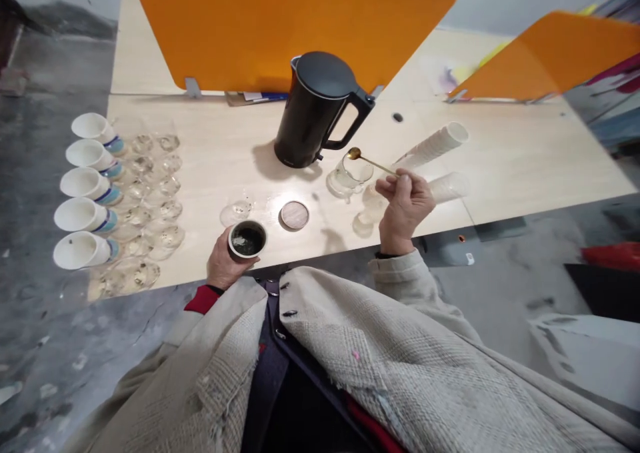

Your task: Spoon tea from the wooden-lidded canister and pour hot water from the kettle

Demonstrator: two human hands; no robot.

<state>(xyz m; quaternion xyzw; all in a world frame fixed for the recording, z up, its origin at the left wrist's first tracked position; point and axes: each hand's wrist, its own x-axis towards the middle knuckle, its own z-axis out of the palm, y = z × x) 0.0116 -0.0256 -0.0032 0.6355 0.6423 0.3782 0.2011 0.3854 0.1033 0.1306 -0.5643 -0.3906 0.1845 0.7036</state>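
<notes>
Two bare hands at work: left hand [225, 264] cradles a white-rimmed cup [247, 239] of dark liquid by the pale wooden worktop's [225, 143] front edge; right hand [406, 206] pinches a slender brass spoon [373, 162], bowl raised.

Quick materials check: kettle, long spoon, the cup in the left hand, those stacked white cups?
Kettle: matte black plastic or coated metal, dull even sheen; can't tell which. Long spoon: polished gold-toned metal, bright glint on the bowl. Cup in the left hand: likely glazed ceramic, smooth glossy rim. Stacked white cups: probably thin paper or plastic, fine ridges from nested rims.
</notes>
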